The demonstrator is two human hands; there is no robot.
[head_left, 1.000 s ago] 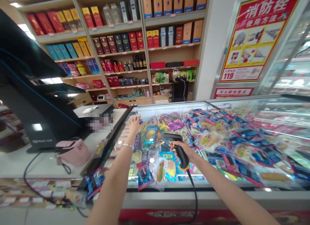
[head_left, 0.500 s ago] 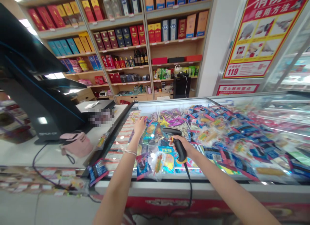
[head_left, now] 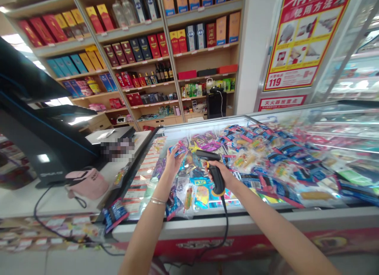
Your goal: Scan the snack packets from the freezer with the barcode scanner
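Note:
My right hand (head_left: 220,173) is wrapped round the grip of a black barcode scanner (head_left: 218,181) with orange trim. The scanner's head points left, towards my left hand (head_left: 174,161). My left hand is closed on a small blue-and-purple snack packet (head_left: 177,149), held up over the glass-topped freezer (head_left: 148,226). Underneath both hands lie many bagged snacks, among them a clear bag with a corn-like item (head_left: 188,196) and a blue packet (head_left: 174,206). A black cable (head_left: 226,223) hangs from the scanner's grip down the freezer's front.
On the left a counter (head_left: 17,200) carries a black checkout terminal (head_left: 56,144) and a pink pouch (head_left: 89,183). A blue packet (head_left: 115,213) lies by the freezer's left corner. Shelves of boxes (head_left: 136,49) line the back, with a fire-hydrant poster (head_left: 302,42) at right.
My left hand has lifted slightly and turned, so the packet in it now faces the scanner. The scanner has shifted slightly left in view, and the whole view has swung a little.

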